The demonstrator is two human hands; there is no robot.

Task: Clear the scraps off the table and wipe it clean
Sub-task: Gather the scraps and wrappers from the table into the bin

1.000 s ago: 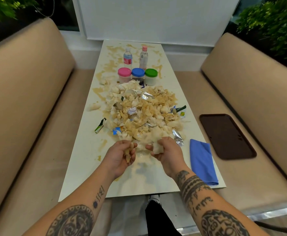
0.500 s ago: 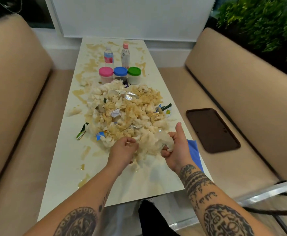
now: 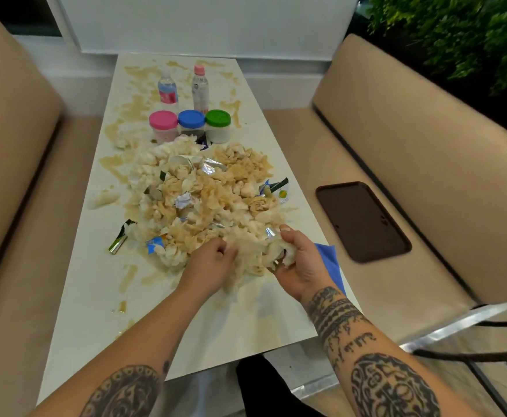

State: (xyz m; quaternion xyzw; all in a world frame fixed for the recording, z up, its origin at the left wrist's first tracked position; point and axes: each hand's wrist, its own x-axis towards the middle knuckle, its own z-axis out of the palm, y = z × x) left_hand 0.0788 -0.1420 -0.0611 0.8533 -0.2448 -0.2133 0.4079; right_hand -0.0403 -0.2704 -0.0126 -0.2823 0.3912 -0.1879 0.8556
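Nearest the viewer, at 6 o'clock on the white table (image 3: 95, 320), both hands dig into the near edge of the scrap pile (image 3: 207, 200): the left hand (image 3: 208, 266) curls its fingers into soggy paper, and the right hand (image 3: 299, 263) grips a wad at the pile's 5 o'clock corner, covering part of a blue cloth (image 3: 330, 263). Beyond the pile, toward 12 o'clock, stand three lidded jars (image 3: 190, 126), then two bottles (image 3: 183, 87).

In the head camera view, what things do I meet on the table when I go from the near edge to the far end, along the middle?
Hands gripping soggy scraps, left hand and right hand → scrap pile → three jars, the blue lid jar in the middle → two bottles.
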